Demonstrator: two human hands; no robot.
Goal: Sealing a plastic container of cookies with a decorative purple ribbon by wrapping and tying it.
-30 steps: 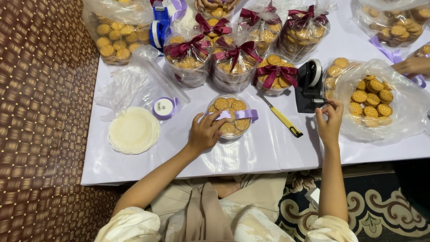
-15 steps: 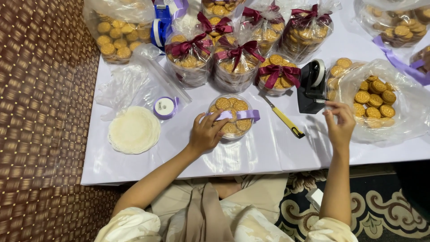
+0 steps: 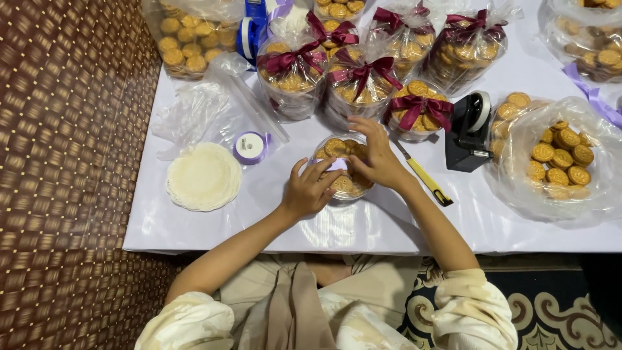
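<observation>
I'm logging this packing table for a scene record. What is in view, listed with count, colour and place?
cookie tub: one, clear with golden cookies, table centre, under both hands
ribboned cookie tubs: about six, maroon bows, back row
tape dispenser: one, black, right of centre
utility knife: one, yellow, beside the right hand
ribbon spool: one, lilac, left of centre
paper doilies: one stack, cream, left
cookie bag: one, clear, right
table: one, white cover
left hand: on the tub
right hand: on the tub
</observation>
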